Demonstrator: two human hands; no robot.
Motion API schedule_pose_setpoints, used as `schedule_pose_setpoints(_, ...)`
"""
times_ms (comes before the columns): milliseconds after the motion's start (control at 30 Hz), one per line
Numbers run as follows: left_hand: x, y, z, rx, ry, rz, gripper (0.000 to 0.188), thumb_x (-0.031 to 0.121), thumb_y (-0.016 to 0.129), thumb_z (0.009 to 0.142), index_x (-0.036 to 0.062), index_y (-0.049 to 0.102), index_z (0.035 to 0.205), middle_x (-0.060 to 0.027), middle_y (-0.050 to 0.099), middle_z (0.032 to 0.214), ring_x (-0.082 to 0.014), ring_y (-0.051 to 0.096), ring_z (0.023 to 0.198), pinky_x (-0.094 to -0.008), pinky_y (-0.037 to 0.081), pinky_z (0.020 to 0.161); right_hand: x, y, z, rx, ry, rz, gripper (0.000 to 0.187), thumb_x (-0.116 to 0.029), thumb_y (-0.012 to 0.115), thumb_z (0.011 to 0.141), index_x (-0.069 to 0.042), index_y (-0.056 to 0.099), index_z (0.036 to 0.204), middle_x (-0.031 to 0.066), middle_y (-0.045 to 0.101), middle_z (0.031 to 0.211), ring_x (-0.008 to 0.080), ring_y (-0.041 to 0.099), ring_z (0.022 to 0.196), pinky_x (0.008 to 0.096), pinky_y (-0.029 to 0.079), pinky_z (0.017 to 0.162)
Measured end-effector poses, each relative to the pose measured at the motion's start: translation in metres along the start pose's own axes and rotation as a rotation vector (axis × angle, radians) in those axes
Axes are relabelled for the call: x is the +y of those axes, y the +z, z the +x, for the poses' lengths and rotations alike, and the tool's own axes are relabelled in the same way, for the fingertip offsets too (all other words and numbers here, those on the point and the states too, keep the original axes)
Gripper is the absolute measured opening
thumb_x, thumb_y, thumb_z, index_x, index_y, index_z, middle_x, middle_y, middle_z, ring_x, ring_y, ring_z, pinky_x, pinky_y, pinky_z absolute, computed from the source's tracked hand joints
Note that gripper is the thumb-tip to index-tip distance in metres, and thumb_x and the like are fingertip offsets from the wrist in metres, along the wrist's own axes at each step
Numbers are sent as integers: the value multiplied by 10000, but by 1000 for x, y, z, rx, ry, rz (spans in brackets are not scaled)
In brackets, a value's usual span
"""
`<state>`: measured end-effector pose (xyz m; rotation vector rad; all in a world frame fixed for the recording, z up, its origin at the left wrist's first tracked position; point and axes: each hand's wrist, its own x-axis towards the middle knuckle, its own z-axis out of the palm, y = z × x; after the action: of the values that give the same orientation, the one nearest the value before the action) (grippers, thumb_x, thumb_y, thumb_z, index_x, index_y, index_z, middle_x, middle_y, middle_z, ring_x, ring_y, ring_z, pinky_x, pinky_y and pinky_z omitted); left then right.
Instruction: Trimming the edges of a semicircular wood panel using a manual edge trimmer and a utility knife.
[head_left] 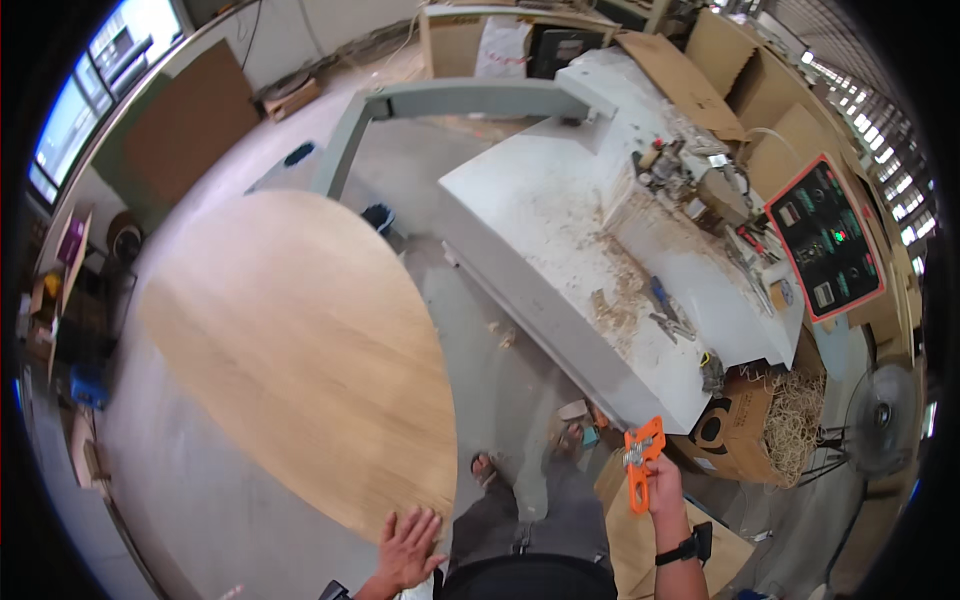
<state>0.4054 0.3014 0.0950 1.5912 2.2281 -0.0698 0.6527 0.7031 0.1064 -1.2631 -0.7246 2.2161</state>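
A large oval wooden board (310, 360) with pale, streaked grain fills the left and middle of the view. My left hand (408, 548) lies on its near end, fingers stretched out and no tool in it. On the right, my right hand (664, 484) is closed around an orange hand-held edge trimmer (640, 485) with metal springs across its middle. The trimmer is held up near the corner of the white machine and stays apart from the board.
A white machine (540, 200) carries wood dust, pliers (672, 318) and metal parts. Beside it are a control panel (828, 238), a cardboard box (735, 425) of shavings and a fan (880, 415). A grey frame (470, 98) rises behind the board. Sheet wood (630, 550) lies near my right leg.
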Motion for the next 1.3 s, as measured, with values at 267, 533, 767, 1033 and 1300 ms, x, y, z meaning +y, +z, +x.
schedule_pose_setpoints(267, -2, 25, -65, 189, -821, -323, 898, 486, 612, 842, -84, 292, 1458, -303, 234, 1540, -450, 113, 1468, -620, 12, 1160, -2, 65, 64, -51, 89, -243, 430, 54, 390, 794, 39, 555, 1191, 129, 631, 978, 239, 629, 793, 355, 535, 729)
schedule_pose_setpoints(533, 13, 41, -46, 383, -909, -278, 820, 402, 651, 862, -99, 338, 1430, -294, 279, 1523, -417, 171, 1464, -566, 106, 1176, 16, 180, 112, -243, 141, -382, 384, 14, 415, 861, -2, 541, 1223, 116, 632, 992, 185, 606, 734, 317, 522, 632)
schedule_pose_setpoints(767, 21, 84, -94, 848, -1556, -1171, 706, 256, 613, 935, -53, 269, 1469, -265, 350, 1479, -342, 410, 1357, -472, 337, 1110, 52, 268, 169, -436, 173, -487, 416, 13, 452, 871, -54, 526, 1275, 86, 630, 1067, 159, 595, 719, 291, 514, 622)
schedule_pose_setpoints(1033, -129, 81, -73, 2003, -1837, -1247, 323, 200, 570, 969, -52, 555, 1170, -90, 663, 918, -153, 616, 763, -287, 500, 667, 50, 430, 295, -588, 128, -546, 367, -45, 483, 920, -100, 542, 1279, 31, 624, 1100, 106, 581, 747, 263, 520, 624)
schedule_pose_setpoints(1300, -204, 63, -113, 2553, -1799, -1180, 361, 279, 547, 955, -48, 670, 863, -74, 660, 791, -187, 566, 631, -346, 466, 594, 50, 640, 462, -640, -225, -854, 261, -64, 493, 943, -25, 584, 1184, 59, 616, 1043, 167, 603, 926, 320, 501, 803)
